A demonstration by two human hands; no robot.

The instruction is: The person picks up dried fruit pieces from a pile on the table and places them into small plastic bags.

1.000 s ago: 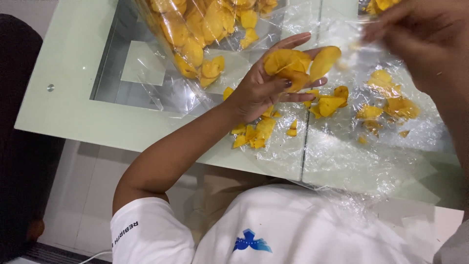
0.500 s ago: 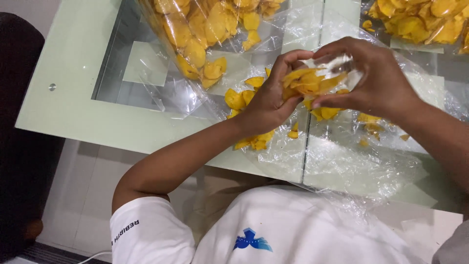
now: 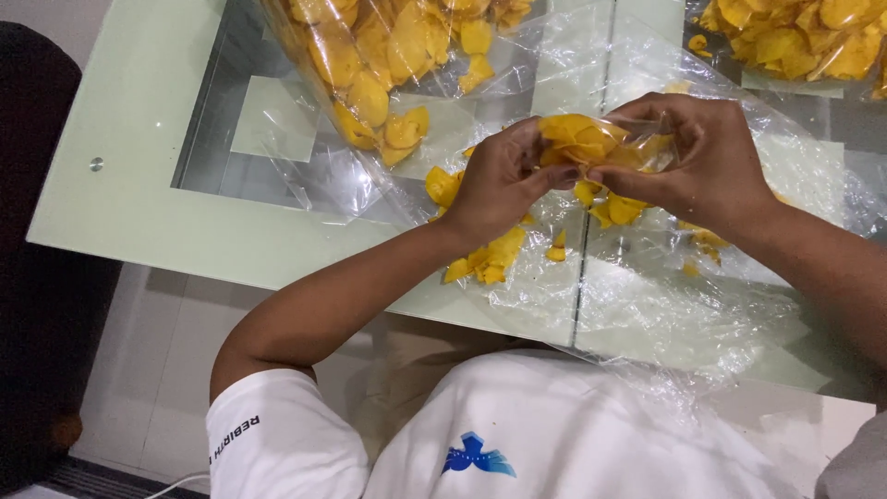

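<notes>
A person in a white T-shirt (image 3: 573, 434) leans over a pale green glass worktop (image 3: 139, 185), seen from above. Both hands meet over its middle, sharing a small clear plastic packet of yellow-orange fried chips (image 3: 596, 140). The left hand (image 3: 499, 180) cups the packet from below, fingers curled around it and thumb pressing across its near edge. The right hand (image 3: 688, 162) is closed over the packet's other end, fingertips pinching the plastic.

A second ago the left hand lay open with loose chips on its palm and the right was raised off to the side — now both have closed together on the wrapped bundle, so the chips seem gathered inside plastic and held just above the worktop.

Beneath the hands lies a crinkled clear plastic sheet (image 3: 665, 314) with scattered loose yellow chips (image 3: 485, 259). A large clear bag of chips (image 3: 397, 55) sits at the far edge, and another heap of chips (image 3: 795, 37) shows at upper right.
</notes>
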